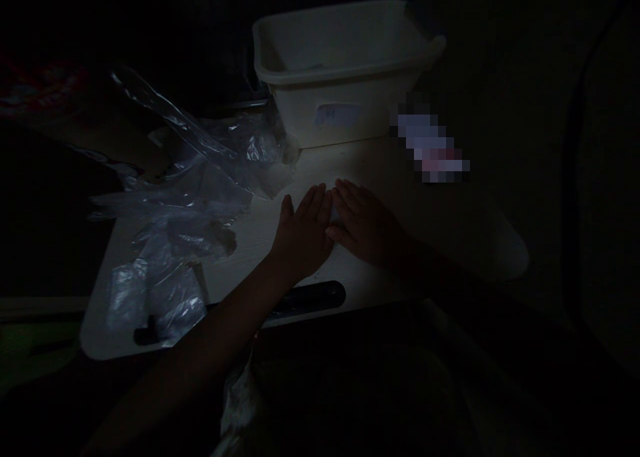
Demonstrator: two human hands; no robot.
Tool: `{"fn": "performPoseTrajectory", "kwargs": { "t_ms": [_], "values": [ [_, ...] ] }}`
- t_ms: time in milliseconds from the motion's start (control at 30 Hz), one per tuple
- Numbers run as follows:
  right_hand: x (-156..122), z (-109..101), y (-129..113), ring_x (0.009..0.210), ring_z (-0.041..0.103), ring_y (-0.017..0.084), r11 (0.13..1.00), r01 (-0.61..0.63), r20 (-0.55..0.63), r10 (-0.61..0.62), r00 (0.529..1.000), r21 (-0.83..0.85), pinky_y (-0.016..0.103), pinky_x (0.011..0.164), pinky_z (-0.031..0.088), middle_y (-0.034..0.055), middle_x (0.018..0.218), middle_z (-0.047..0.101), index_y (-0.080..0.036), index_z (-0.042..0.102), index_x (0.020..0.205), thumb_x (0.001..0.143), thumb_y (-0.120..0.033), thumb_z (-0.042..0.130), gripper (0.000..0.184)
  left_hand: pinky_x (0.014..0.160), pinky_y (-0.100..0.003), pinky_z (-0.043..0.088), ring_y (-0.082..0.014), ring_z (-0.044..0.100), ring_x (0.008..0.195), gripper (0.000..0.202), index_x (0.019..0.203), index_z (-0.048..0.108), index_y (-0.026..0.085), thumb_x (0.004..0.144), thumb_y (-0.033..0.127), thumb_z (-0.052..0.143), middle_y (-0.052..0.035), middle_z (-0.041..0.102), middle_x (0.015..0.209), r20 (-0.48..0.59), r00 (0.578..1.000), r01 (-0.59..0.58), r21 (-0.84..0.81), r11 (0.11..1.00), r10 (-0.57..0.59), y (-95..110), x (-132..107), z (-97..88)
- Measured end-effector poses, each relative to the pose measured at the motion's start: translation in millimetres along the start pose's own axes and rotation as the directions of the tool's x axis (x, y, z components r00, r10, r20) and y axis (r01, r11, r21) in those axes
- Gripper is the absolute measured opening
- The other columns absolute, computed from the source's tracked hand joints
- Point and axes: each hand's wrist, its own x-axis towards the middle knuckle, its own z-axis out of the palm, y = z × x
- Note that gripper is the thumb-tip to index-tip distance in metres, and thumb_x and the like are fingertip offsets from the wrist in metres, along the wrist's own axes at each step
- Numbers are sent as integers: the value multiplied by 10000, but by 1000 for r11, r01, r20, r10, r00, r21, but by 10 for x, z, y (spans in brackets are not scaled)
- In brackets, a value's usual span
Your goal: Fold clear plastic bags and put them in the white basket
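The scene is very dark. My left hand (306, 234) lies palm down on the pale table (245, 260), its fingers stretched out and the thumb apart. My right hand (367, 222) is beside it, fingers extended and angled toward the left hand, so the fingertips nearly meet. A small whitish patch (332, 207) shows between the fingers; whether it is a separate thing I cannot tell. Left of my hands, crumpled clear plastic bags (185, 207) are heaped on the table.
Behind my hands stands a cream plastic tub (345, 104) with a label. Right of it is a pixelated, blurred item (430, 147). A long black object or slot (315, 296) runs along the near edge. Something red-patterned (45, 87) shows dimly at upper left.
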Motion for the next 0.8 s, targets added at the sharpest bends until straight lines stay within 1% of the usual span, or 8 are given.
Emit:
{"fn": "performPoseTrajectory", "kwargs": {
  "t_ms": [167,300,567,800],
  "values": [
    [5,-17,-1,1196,215,262,1000,-6,18,6,1000,-20,414,962,192,214,1269,303,31,326,1190,806,-462,237,631,929,-491,145,-238,144,1223,497,1244,208,66,792,272,242,-159,205,1331,14,1000,6,2,1000,-6,9,10,-9],
    [1,-24,-1,1201,205,256,1000,0,26,1,1000,-23,412,963,192,212,1272,298,32,326,1189,807,-454,240,623,926,-499,141,-245,150,1220,500,1242,208,65,788,272,256,-164,209,1329,-1,1000,-3,-2,1000,3,9,8,-3],
    [4,-10,1,1194,221,260,1000,0,7,0,1000,-13,422,957,200,213,1267,306,24,330,1189,804,-475,222,640,923,-494,150,-237,154,1219,496,1243,204,63,799,280,247,-161,202,1332,11,1000,7,15,1000,-7,9,8,-5],
    [5,-14,7,1199,206,260,1000,9,16,-9,1000,-1,429,956,197,217,1269,301,24,328,1187,804,-444,263,609,925,-495,140,-237,150,1220,492,1240,204,72,798,283,248,-157,208,1330,-5,1000,-1,16,1000,1,9,5,7]
  ]
}}
